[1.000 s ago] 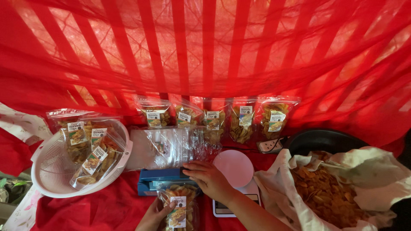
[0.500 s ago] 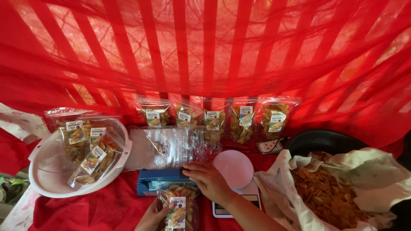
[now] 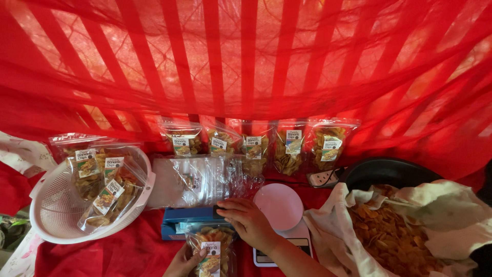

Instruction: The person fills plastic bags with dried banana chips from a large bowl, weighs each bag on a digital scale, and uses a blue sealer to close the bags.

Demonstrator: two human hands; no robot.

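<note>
Nothing moved; right hand fingers flat on sealer, left hand fingers gripping clear chip bag.

Basket left of sealer, scale right.

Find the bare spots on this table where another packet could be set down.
Bare red cloth shows between the white basket and the blue sealer. The round scale plate is bare. Crowded: the back row of chip packets and the stack of empty bags.
</note>
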